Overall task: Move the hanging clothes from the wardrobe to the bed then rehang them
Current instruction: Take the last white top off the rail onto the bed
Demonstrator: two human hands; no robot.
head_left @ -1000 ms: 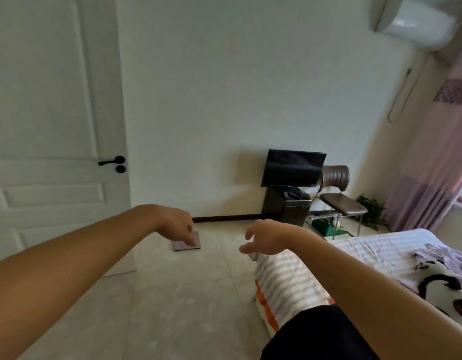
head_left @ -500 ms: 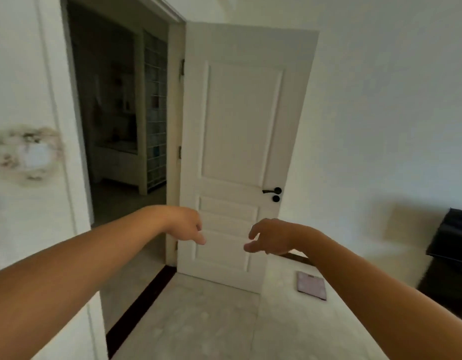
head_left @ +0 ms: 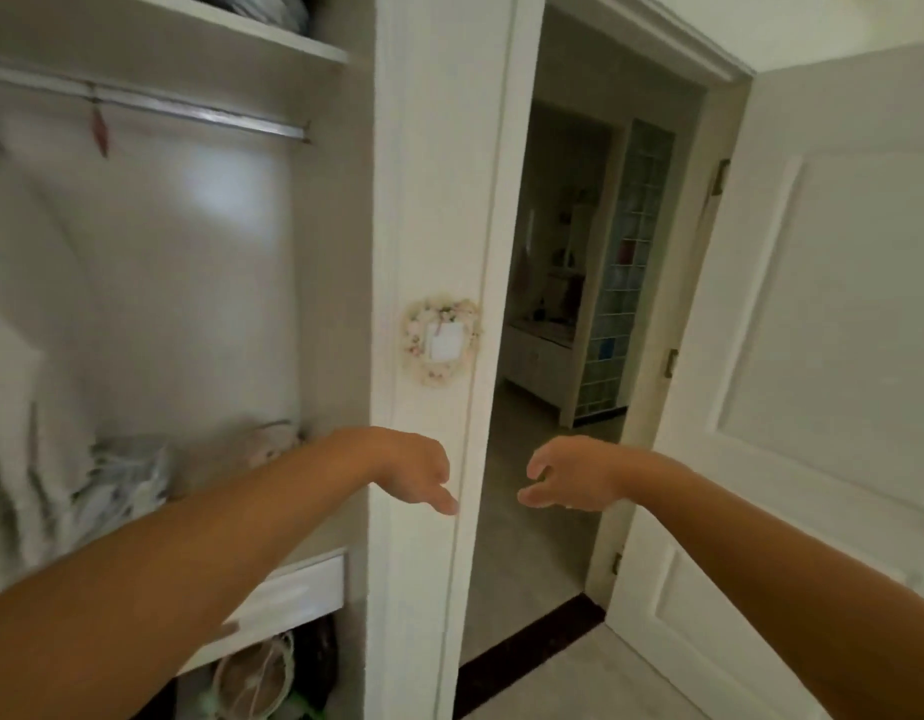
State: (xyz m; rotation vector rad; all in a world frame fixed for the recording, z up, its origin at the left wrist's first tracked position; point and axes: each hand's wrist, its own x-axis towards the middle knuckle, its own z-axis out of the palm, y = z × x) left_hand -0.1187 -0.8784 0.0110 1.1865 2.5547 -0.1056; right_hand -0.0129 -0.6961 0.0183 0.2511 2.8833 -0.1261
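Note:
The open wardrobe [head_left: 319, 252] fills the left half of the view. Its metal hanging rail [head_left: 190, 112] runs along the top, bare on the right part, with a small reddish thing dangling from it. Pale hanging clothes [head_left: 18, 433] show blurred at the far left edge. Both my arms reach forward at mid height. My left hand [head_left: 413, 470] hangs with loosely curled fingers in front of the wardrobe's white side post and holds nothing. My right hand [head_left: 574, 478] is just as loose and empty, in front of the doorway.
A white post with a flower-framed light switch [head_left: 442, 343] separates the wardrobe from an open doorway [head_left: 569, 304]. The white door [head_left: 813, 356] stands open at right. Folded bedding [head_left: 122, 475] lies on a wardrobe shelf; a fan [head_left: 257, 678] sits below a white drawer.
The view has swung left, from the bed and TV wall past the door to the wardrobe. Both hands stayed raised, loose and empty.

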